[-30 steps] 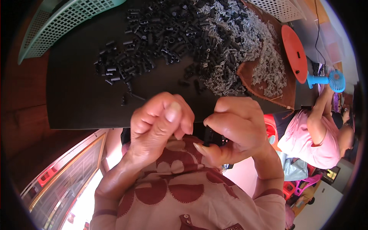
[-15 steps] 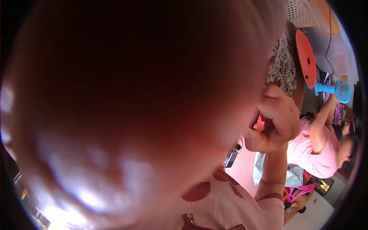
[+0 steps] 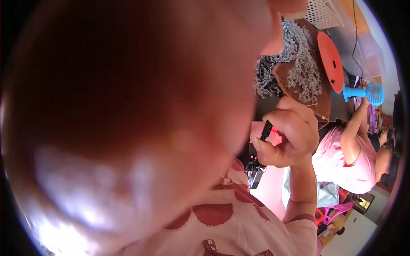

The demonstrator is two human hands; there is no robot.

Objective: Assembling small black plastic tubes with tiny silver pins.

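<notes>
On the right side, my right hand (image 3: 290,132) is closed, pinching a small black plastic piece (image 3: 266,130) with a notched edge between thumb and forefinger. What the piece is, I cannot make out. A large, blurred mass of skin, apparently my left hand (image 3: 171,106), covers most of the left and middle very close up. Fingertips from that side reach in near the top, beside a heap of small silvery spring-like pieces (image 3: 305,72); whether they hold anything is hidden. More of these pieces, mixed with dark ones (image 3: 267,77), lie next to the blurred fingers.
A red-orange dish (image 3: 330,62) holds two small black pieces. Near it stand a white perforated basket (image 3: 322,13) and a light-blue small fan (image 3: 374,94). A brown cloth (image 3: 322,106) lies under the heap. A co-worker in a pink shirt (image 3: 337,166) sits beyond, at the right.
The blurred mass has shifted left, uncovering more of the silvery heap and fingertips at the top. My right hand has moved slightly left, and the black piece in its pinch now shows clearly.
</notes>
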